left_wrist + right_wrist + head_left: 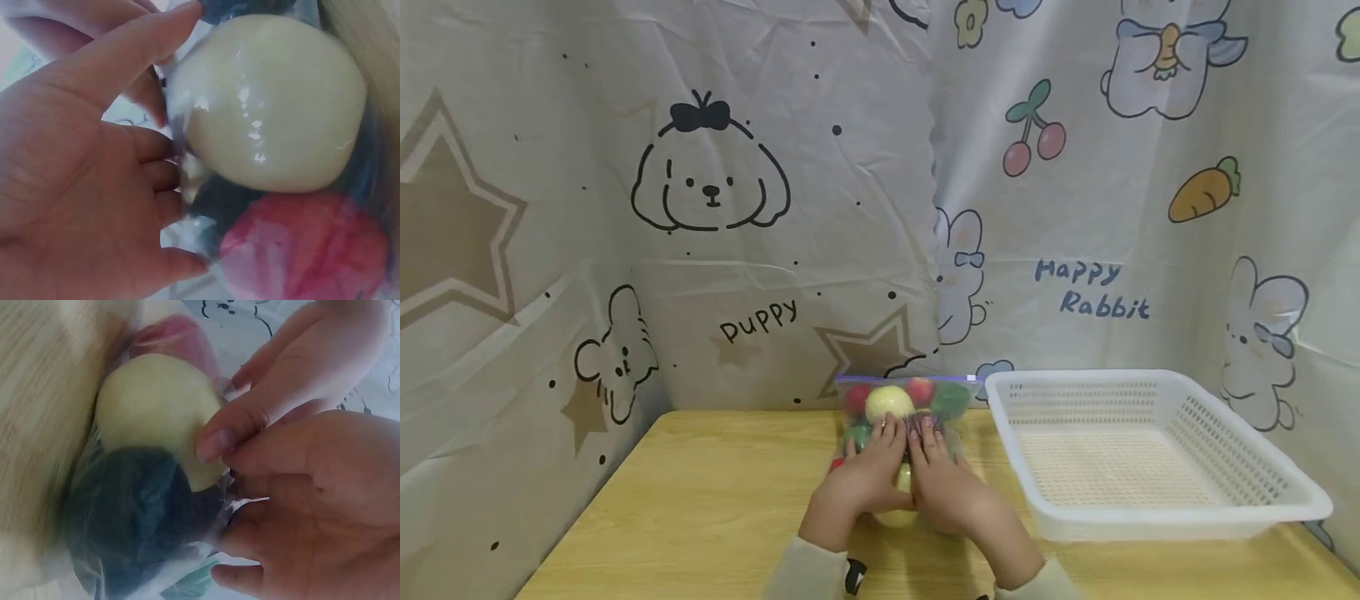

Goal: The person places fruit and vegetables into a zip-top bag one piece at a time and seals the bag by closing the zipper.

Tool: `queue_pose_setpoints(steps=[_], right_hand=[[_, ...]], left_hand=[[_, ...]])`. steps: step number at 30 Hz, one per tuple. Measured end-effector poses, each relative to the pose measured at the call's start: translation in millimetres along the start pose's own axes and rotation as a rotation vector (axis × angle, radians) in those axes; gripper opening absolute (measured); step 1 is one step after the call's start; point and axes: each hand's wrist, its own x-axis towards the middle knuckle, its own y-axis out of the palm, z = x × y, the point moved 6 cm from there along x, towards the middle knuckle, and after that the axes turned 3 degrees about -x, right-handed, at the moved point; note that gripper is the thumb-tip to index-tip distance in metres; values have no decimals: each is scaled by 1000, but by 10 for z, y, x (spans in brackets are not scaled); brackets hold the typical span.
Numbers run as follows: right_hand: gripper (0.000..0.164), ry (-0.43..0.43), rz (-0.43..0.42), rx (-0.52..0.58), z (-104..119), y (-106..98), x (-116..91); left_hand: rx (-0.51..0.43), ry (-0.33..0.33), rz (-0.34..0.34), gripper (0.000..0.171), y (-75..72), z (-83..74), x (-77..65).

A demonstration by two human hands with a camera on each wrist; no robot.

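Note:
A clear zip bag [970,392] with a purple strip along its top edge lies on the table, filled with several round produce-like items. Inside show a pale yellow ball-shaped piece [887,403], red pieces [921,388] and green pieces [951,400]. My left hand [868,473] rests on the bag's left half, and my right hand [946,487] on its right half, both with fingers extended over the plastic. Close up in the left wrist view are a large pale yellow piece [275,103] and a red one [306,244]. The right wrist view has a dark green piece [125,512] beside a pale yellow one.
A white plastic basket [1037,515] with perforated walls stands to the right of the bag. The wooden table [715,500] extends to the left. A printed cloth curtain [850,250] hangs behind and along the sides.

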Motion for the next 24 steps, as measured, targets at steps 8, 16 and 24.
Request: queue_pose_setpoints(steps=[8, 16, 24], right_hand=[[88, 102, 18, -10, -82, 0, 15], [74, 105, 30, 36, -150, -33, -41], [61, 39, -105, 114, -229, -197, -37]], left_hand=[[36, 19, 16, 108, 5, -55, 6], [42, 53, -51, 94, -100, -61, -20], [190, 61, -325, 87, -419, 10, -76]])
